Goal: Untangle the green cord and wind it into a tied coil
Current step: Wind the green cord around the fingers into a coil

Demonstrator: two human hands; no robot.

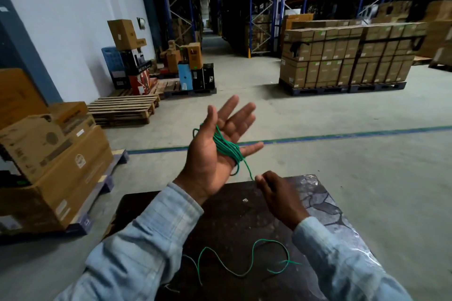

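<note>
My left hand is raised palm up with fingers spread, and several turns of the green cord wrap across its palm and around the back of the hand. A single strand runs down from these turns to my right hand, which pinches it between thumb and fingertips just above the table. The loose tail of the cord lies in slack curves on the dark table top near the front edge, between my two sleeves.
The small dark table has a glossy patterned right side. Stacked cardboard boxes on a pallet stand at left, empty wooden pallets behind them, a large palletised box stack at far right. Concrete floor with a blue-green line.
</note>
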